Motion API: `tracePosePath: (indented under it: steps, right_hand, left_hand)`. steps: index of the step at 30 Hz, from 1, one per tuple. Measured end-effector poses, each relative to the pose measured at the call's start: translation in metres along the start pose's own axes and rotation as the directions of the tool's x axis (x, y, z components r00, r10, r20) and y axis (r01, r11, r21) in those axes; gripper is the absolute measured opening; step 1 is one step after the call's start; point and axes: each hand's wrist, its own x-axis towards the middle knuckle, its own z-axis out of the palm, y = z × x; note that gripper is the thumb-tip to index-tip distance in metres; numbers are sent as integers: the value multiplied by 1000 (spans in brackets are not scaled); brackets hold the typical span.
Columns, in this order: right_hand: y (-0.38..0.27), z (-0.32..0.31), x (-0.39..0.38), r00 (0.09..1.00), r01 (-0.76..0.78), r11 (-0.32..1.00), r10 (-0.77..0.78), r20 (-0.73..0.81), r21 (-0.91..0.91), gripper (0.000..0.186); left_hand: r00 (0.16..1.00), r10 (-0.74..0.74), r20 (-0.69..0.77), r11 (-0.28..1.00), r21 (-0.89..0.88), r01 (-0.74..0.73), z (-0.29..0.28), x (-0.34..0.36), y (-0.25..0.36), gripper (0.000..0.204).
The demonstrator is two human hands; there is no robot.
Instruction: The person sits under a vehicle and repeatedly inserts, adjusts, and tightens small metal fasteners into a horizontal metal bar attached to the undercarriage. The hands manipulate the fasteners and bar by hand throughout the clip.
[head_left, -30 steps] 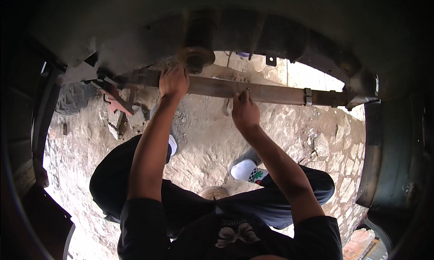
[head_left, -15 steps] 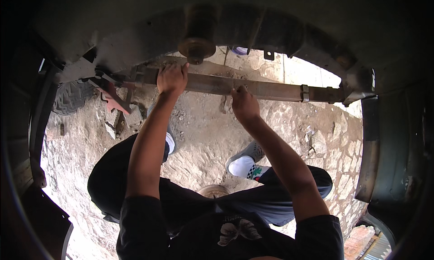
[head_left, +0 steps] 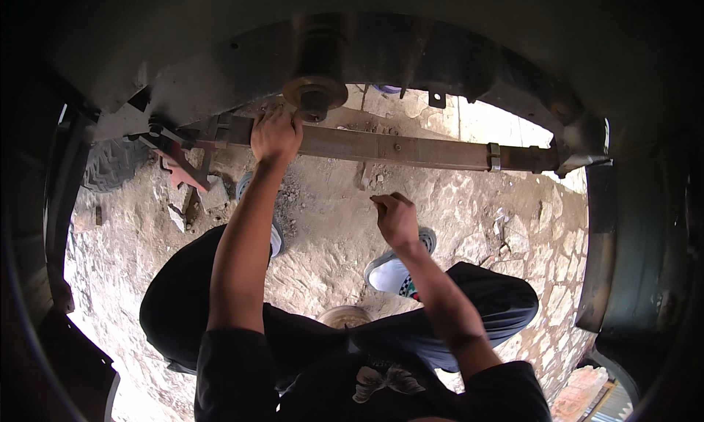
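Observation:
A rusty leaf spring point(head_left: 433, 153) runs from side to side below the dark vehicle frame point(head_left: 242, 66). My left hand point(head_left: 276, 136) is closed over its left part, the fingers reaching over the far edge, just beside a round bump stop point(head_left: 315, 99) that hangs down. My right hand point(head_left: 398, 220) is apart from the spring, on the near side of it and above the ground. Its fingers are curled and pinched together; what they hold, if anything, is too small to make out. A small bolt head point(head_left: 397, 147) shows on the spring's near face.
A metal clamp point(head_left: 494, 156) wraps the spring's right part. At the left are a red metal stand point(head_left: 182, 169), a tyre point(head_left: 114, 162) and loose stones point(head_left: 214, 195). A round metal piece point(head_left: 345, 317) lies between my legs. Dark body panels point(head_left: 645, 246) close in both sides.
My right hand has come off the leaf spring and moved back toward me. My left hand stays on the spring. The view has shifted slightly.

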Motion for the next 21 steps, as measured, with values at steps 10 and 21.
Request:
tracePosePath:
  steps: [10,21]
  right_hand:
    - [-21,-28,101,977,79,986,-105,-186,-145,14]
    - [7,-16,111,969,235,837,-244,49,-495,20]
  left_hand:
    - [998,52,-18,995,83,-50,18,1,-13,35]
    - [992,16,128,999,-42,-10,0,2,2,29]
